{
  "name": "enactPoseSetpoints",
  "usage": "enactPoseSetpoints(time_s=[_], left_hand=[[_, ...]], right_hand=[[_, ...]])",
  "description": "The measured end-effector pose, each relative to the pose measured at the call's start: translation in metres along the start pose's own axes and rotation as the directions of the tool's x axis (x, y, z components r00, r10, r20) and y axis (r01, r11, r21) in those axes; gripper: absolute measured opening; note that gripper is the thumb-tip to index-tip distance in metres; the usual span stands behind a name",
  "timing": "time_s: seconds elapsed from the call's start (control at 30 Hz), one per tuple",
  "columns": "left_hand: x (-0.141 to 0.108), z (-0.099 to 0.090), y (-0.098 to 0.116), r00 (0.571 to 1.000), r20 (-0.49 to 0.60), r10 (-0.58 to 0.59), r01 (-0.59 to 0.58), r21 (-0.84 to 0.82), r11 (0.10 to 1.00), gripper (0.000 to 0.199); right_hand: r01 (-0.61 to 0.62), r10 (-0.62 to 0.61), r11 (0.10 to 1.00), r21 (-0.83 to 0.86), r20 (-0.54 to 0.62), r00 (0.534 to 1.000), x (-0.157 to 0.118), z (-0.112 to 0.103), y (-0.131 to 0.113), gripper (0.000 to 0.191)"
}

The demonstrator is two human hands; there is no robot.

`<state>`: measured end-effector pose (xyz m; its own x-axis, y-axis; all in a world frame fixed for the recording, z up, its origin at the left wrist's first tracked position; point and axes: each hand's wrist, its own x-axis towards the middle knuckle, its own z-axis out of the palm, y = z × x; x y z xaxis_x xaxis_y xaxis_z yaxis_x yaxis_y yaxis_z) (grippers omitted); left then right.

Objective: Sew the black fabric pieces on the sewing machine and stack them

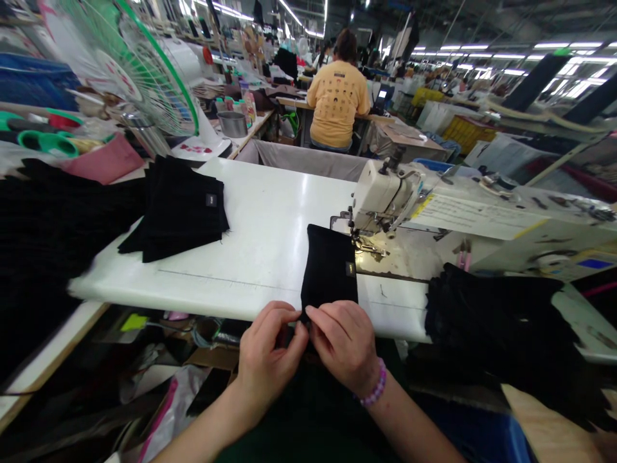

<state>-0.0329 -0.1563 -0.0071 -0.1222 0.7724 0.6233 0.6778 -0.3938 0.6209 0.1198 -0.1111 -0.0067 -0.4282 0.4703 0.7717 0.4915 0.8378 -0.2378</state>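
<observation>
Left hand (270, 344) and right hand (343, 341) pinch black cloth (328, 270) by sewing machine (383, 199), folded stack (176, 209) at 10 o'clock, unfolded heap (491, 315) at 3 o'clock.

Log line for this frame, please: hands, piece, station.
left hand: pinching black knit fabric piece | right hand: pinching same piece | piece: labelled, on white sewing table | nearby: industrial sewing machine, black fabric pile

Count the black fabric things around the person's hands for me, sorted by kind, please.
Single labelled black fabric piece: 1
Folded black fabric stack: 1
Rumpled black fabric heaps: 2
Total: 4
</observation>
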Motion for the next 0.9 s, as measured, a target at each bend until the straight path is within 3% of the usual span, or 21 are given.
enactPoseSetpoints(time_s=[0.27, 0.37, 0.43, 0.5, 0.57, 0.63, 0.7, 0.8, 0.87, 0.9], left_hand=[[0.001, -0.003, 0.005, 0.996, -0.004, -0.088, 0.088, -0.030, 0.996, 0.010], [0.000, -0.005, 0.007, 0.979, -0.018, -0.204, 0.201, -0.097, 0.975, 0.009], [-0.001, -0.006, 0.008, 0.938, 0.017, -0.347, 0.343, -0.196, 0.918, 0.008], [-0.001, -0.007, 0.008, 0.836, 0.119, -0.536, 0.542, -0.335, 0.771, 0.015], [0.001, -0.007, 0.008, 0.670, 0.263, -0.694, 0.722, -0.449, 0.526, 0.027], [0.004, -0.008, 0.008, 0.497, 0.397, -0.771, 0.826, -0.491, 0.279, 0.037], [0.008, -0.009, 0.008, 0.371, 0.493, -0.787, 0.875, -0.471, 0.117, 0.042], [0.009, -0.012, 0.006, 0.276, 0.548, -0.789, 0.910, -0.414, 0.031, 0.047], [0.006, -0.011, 0.001, 0.251, 0.551, -0.796, 0.925, -0.378, 0.030, 0.046], [0.003, -0.009, -0.001, 0.244, 0.548, -0.800, 0.931, -0.362, 0.036, 0.046]], right_hand=[[-0.004, 0.004, 1.000, 0.026, -0.028, 1.000, 0.002, 0.003, -0.002, 0.024], [-0.001, 0.002, 1.000, 0.028, -0.032, 0.999, 0.000, 0.004, -0.002, 0.025], [0.009, -0.009, 1.000, 0.023, -0.031, 0.999, -0.001, 0.005, -0.001, 0.027], [0.038, -0.038, 0.999, 0.010, -0.027, 0.999, -0.002, 0.006, 0.000, 0.028], [0.080, -0.080, 0.997, -0.012, -0.009, 0.997, -0.003, 0.006, 0.001, 0.027], [0.110, -0.110, 0.993, -0.045, 0.017, 0.994, -0.005, 0.006, 0.003, 0.025], [0.061, -0.057, 0.992, -0.110, 0.035, 0.998, -0.007, 0.003, 0.006, 0.025], [-0.199, 0.195, 0.954, -0.226, -0.040, 0.980, -0.013, -0.006, 0.015, 0.036], [-0.414, 0.397, 0.884, -0.216, -0.121, 0.910, -0.020, -0.013, 0.022, 0.044], [-0.521, 0.504, 0.837, -0.168, -0.133, 0.853, -0.024, -0.016, 0.025, 0.044]])
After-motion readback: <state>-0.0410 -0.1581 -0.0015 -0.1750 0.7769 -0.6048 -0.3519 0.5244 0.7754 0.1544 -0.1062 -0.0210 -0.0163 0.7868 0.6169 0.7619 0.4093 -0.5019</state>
